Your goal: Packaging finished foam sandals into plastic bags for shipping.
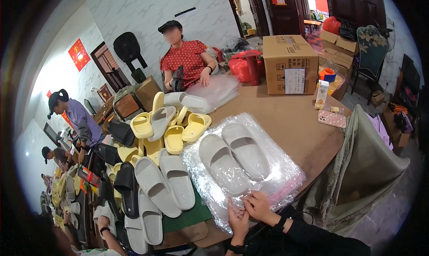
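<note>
Grey foam slippers (234, 157), one pair, lie on stacked clear plastic bags (286, 175) atop brown round surface (290, 122). Left hand (237, 220) and right hand (258, 207) pinch bag's near edge. Step judged: opening a bag; next calls for separating its film layers.

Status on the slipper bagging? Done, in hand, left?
Done: one grey pair lies side by side on the clear bags; whether it is inside one I cannot tell. In hand: left hand and right hand pinch the bags' near edge. Left: loose grey pair and a yellow pile on the table.
</note>
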Available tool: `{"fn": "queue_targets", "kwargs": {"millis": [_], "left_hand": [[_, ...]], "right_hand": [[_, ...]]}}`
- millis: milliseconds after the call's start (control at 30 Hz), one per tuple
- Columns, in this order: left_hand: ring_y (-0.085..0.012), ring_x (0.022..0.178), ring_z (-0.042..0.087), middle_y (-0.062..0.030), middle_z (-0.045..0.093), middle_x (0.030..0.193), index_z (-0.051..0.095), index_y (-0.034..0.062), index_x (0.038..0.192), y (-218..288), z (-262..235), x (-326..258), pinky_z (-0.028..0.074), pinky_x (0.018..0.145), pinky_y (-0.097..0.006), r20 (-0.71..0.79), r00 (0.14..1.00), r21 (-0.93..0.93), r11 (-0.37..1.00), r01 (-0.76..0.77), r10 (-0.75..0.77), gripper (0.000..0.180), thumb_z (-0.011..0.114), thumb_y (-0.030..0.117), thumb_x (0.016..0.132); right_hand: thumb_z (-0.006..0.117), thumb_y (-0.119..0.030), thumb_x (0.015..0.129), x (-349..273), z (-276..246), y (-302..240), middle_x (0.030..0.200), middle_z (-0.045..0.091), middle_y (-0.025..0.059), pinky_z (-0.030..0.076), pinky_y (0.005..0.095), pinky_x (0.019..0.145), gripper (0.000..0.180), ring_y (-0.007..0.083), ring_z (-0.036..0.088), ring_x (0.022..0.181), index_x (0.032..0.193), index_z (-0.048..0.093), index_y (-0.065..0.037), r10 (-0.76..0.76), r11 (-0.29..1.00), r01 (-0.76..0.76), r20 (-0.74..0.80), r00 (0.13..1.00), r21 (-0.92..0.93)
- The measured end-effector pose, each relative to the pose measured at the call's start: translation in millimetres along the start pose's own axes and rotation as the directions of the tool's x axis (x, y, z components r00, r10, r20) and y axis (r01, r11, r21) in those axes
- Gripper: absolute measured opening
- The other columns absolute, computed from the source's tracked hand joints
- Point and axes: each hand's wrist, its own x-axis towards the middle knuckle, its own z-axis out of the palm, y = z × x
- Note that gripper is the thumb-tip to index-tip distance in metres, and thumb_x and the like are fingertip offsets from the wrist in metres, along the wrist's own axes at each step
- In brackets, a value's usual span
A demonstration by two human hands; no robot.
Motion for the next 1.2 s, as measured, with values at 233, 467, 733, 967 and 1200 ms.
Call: {"fn": "queue_targets", "kwargs": {"millis": [233,467,733,967,1200], "left_hand": [[-0.0068,0.075,0.053,-0.0017,0.052,0.089,0.013,0.0101,0.148,3,-1,-1,0.045,0.065,-0.018,0.003,1.000,-0.001,1.000,0.012,-0.012,0.085,0.057,-0.013,0.079],[-0.0064,0.075,0.052,-0.0005,0.051,0.088,0.013,0.0102,0.148,6,1,-2,0.044,0.065,-0.017,-0.011,0.999,0.026,0.999,0.031,-0.031,0.086,0.058,-0.012,0.078],[-0.0054,0.073,0.050,0.0007,0.049,0.086,0.015,0.0103,0.148,14,8,-2,0.042,0.063,-0.016,-0.033,0.999,0.018,1.000,0.025,-0.025,0.084,0.057,-0.012,0.079],[-0.0057,0.076,0.052,-0.0008,0.054,0.089,0.012,0.0091,0.148,7,3,-2,0.043,0.065,-0.016,-0.009,1.000,0.015,1.000,0.028,-0.028,0.083,0.056,-0.013,0.081],[-0.0038,0.072,0.052,-0.0005,0.055,0.085,0.012,0.0091,0.148,11,6,-1,0.041,0.061,-0.014,-0.022,0.999,-0.033,0.998,0.049,-0.050,0.085,0.056,-0.013,0.079]], "right_hand": [[0.062,-0.007,0.077,0,1,-1,0.079,0.059,0.0106,0.044,0.0369,0.063,0.013,0.0281,0.057,0.072,0.087,0.069,-0.006,0.007,1.000,-0.007,-0.010,1.000,0.029],[0.062,-0.010,0.079,-3,0,2,0.090,0.062,0.0117,0.047,0.0379,0.067,0.014,0.0293,0.059,0.079,0.090,0.067,-0.004,0.023,1.000,-0.023,0.045,0.999,-0.012],[0.062,-0.010,0.078,-4,2,4,0.094,0.062,0.0131,0.046,0.0380,0.069,0.015,0.0303,0.060,0.081,0.091,0.067,-0.004,0.026,0.999,-0.025,0.021,0.999,-0.037],[0.061,-0.009,0.078,-2,-1,0,0.094,0.062,0.0140,0.046,0.0384,0.070,0.018,0.0304,0.059,0.081,0.094,0.067,-0.004,0.021,0.999,-0.019,0.040,0.999,-0.047],[0.061,-0.009,0.078,-4,2,4,0.094,0.062,0.0145,0.046,0.0389,0.069,0.018,0.0311,0.059,0.081,0.094,0.067,-0.004,-0.001,0.999,0.002,0.019,1.000,-0.049]]}}
